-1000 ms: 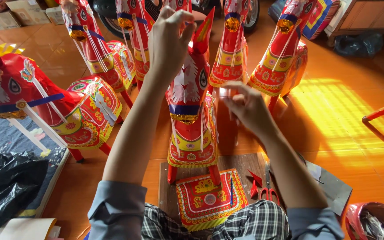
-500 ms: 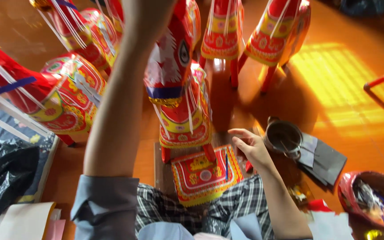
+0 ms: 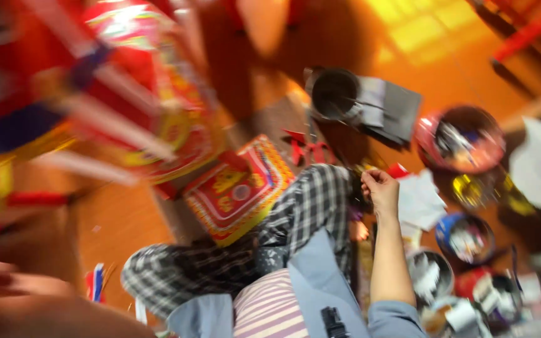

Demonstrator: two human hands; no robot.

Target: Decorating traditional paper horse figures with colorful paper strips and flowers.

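The right hand (image 3: 381, 188) is pinching something small (blurred) beside the checked knee (image 3: 311, 200), near a red-and-yellow paper panel (image 3: 239, 191) on the floor: seemingly light, creasable, best taken by its edge; the left hand's state cannot be told.

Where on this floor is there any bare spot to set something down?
Bare orange floor lies between the blurred paper horse and the checked trouser leg. Beside the right hand, bowls and paper scraps crowd everything.
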